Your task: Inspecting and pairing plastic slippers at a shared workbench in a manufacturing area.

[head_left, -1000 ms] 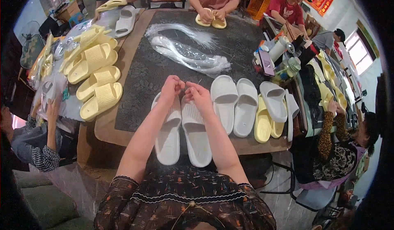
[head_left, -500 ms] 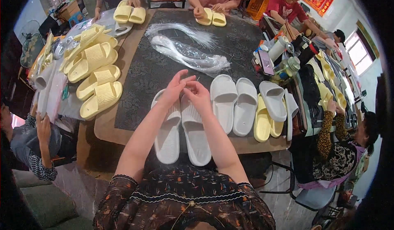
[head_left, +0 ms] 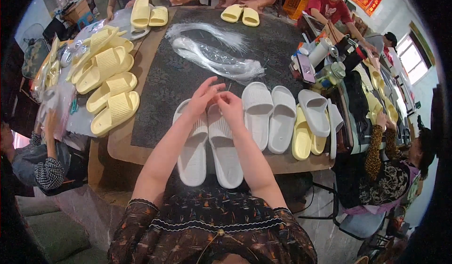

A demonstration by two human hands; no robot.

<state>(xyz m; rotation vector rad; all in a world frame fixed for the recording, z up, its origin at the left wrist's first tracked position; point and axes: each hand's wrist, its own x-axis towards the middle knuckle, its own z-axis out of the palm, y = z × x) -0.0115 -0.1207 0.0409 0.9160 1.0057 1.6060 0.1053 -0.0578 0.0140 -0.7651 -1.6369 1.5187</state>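
Matt foam white slippers (head_left: 209, 146), glossy clear plastic bags (head_left: 216, 59), speckled stone table (head_left: 160, 82)

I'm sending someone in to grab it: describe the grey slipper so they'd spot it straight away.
Start at the dark mat on the table, then follow the near edge rightward past two white pairs. The grey slipper lies across yellow ones, the only grey among white and yellow.

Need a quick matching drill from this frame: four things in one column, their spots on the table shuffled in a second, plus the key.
Things:
1. white slipper pair
2. clear plastic bags
3. pile of yellow slippers
4. grey slipper

Places:
A. left side of the table
B. lying on a yellow slipper near the right edge
C. middle of the dark mat, beyond the hands
D. under the left hand and right hand

Pairs: 1-D, 2-C, 3-A, 4-B
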